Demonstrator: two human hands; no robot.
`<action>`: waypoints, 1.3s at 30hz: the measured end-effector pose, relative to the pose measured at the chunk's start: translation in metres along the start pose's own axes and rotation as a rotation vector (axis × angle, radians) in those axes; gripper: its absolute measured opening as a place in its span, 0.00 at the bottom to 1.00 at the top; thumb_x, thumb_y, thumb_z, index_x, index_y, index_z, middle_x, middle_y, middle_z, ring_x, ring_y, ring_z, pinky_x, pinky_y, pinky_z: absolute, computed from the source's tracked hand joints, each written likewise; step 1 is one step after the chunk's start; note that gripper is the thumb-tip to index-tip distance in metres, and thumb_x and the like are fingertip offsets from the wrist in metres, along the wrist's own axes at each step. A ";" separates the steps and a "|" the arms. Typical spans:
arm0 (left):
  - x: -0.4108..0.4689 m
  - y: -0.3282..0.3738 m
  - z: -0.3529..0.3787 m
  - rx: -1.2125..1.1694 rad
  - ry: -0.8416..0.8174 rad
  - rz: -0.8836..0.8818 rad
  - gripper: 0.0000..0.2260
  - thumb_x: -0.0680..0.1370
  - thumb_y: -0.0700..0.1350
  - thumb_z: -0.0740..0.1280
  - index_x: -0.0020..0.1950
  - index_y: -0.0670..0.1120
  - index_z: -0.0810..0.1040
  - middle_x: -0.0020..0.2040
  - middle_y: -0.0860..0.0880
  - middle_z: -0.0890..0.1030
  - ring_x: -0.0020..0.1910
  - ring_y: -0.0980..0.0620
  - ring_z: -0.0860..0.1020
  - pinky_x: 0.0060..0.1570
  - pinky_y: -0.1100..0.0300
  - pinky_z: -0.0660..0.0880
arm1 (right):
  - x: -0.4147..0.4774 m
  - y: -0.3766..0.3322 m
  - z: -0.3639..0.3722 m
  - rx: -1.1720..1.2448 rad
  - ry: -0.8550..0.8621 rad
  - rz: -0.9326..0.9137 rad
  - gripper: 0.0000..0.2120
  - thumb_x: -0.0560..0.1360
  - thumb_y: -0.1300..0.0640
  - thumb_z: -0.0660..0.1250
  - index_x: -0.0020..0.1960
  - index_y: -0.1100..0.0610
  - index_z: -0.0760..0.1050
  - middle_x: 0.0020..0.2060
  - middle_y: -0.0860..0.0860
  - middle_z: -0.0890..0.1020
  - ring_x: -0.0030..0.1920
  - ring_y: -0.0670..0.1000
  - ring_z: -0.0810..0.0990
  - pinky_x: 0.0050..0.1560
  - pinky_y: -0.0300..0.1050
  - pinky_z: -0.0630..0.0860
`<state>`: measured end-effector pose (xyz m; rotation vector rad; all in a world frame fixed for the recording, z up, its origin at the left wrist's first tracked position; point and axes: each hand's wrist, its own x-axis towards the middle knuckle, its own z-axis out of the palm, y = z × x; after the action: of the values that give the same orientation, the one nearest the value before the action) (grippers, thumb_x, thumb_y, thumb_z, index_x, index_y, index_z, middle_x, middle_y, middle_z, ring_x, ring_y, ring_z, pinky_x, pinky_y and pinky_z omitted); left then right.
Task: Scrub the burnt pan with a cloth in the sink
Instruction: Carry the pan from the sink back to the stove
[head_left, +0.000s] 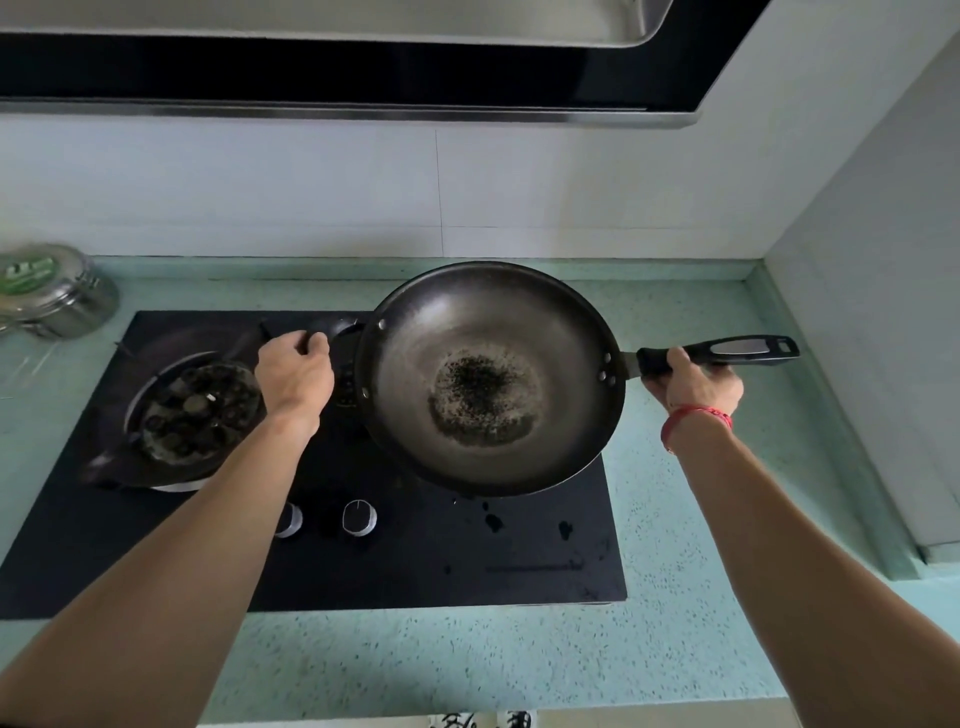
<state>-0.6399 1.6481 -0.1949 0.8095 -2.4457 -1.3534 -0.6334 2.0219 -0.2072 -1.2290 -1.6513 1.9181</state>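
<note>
From the head view I hold the pan (488, 379) over the hob (363, 566), left hand (294, 371) wrapped on its loop handle, right hand (693, 382) gripping the long one. Bare table (519, 660) lies in front; a tin (49, 291) sits far left, label unreadable.

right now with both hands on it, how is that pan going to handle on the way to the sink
The pan looks like rigid metal, so it should not flex. It is wide and deep, probably heavy: the left hand grips the small loop handle while the right hand holds the long handle. The burnt patch looks dry and stuck, so little should spill.
</note>
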 end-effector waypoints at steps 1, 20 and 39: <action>0.000 -0.001 0.000 0.005 0.002 0.001 0.19 0.81 0.42 0.62 0.30 0.43 0.66 0.28 0.49 0.67 0.27 0.53 0.65 0.29 0.61 0.62 | 0.000 0.000 0.000 -0.002 -0.004 -0.005 0.16 0.71 0.63 0.70 0.57 0.67 0.76 0.46 0.62 0.84 0.33 0.52 0.86 0.33 0.48 0.83; -0.001 -0.020 -0.002 -0.159 -0.029 -0.137 0.21 0.81 0.47 0.65 0.30 0.45 0.64 0.29 0.48 0.68 0.38 0.44 0.76 0.37 0.60 0.73 | -0.012 0.006 0.000 0.016 -0.062 0.004 0.03 0.74 0.62 0.69 0.43 0.61 0.76 0.40 0.57 0.84 0.35 0.52 0.86 0.41 0.48 0.84; -0.059 -0.022 -0.022 -0.001 -0.135 0.087 0.25 0.81 0.51 0.64 0.75 0.41 0.66 0.71 0.43 0.70 0.67 0.49 0.72 0.61 0.58 0.69 | -0.051 0.001 -0.021 -0.361 -0.259 -0.054 0.11 0.77 0.52 0.61 0.39 0.56 0.75 0.39 0.56 0.85 0.39 0.57 0.86 0.47 0.53 0.83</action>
<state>-0.5736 1.6571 -0.1970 0.6220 -2.5488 -1.4200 -0.5874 1.9984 -0.1869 -1.0736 -2.2182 1.8646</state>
